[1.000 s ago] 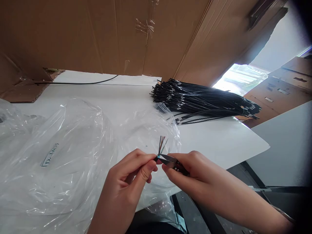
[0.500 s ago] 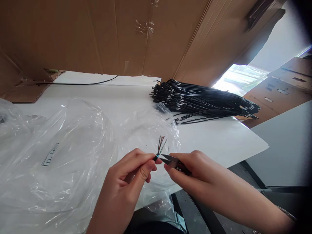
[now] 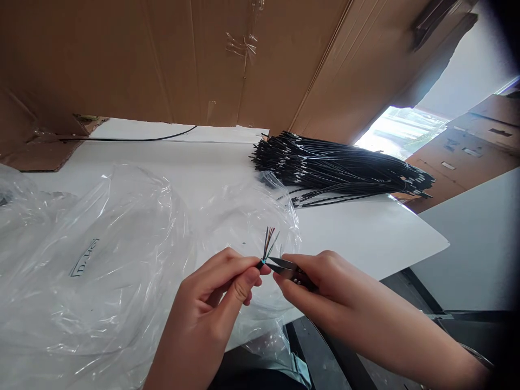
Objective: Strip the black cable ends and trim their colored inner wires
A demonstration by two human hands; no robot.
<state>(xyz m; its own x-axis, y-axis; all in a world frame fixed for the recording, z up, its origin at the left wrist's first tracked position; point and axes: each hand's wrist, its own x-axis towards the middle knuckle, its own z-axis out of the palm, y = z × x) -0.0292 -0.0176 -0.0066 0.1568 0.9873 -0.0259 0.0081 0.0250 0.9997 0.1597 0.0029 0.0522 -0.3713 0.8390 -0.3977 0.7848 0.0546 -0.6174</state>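
Note:
Between thumb and fingers, my left hand (image 3: 221, 295) pinches the end of a black cable (image 3: 260, 264). Several thin coloured wires (image 3: 268, 242) fan upward out of its cut sheath, with a bit of light blue at their base. My right hand (image 3: 325, 276) is closed around a small pair of dark snips (image 3: 286, 267). Their pointed blades are slightly parted and reach left to the base of the wires. Whether the blades touch a wire is too small to tell. Most of the snips' handle is hidden in my palm.
A large bundle of black cables (image 3: 337, 165) lies at the back right of the white table (image 3: 357, 227). Clear plastic bags (image 3: 122, 292) cover the left and middle. A cardboard sheet (image 3: 162, 59) stands along the back, with one black cable (image 3: 134, 140) near its lower edge.
Almost nothing differs. The blade tips and the wires have shifted very slightly, while both hands keep their hold.

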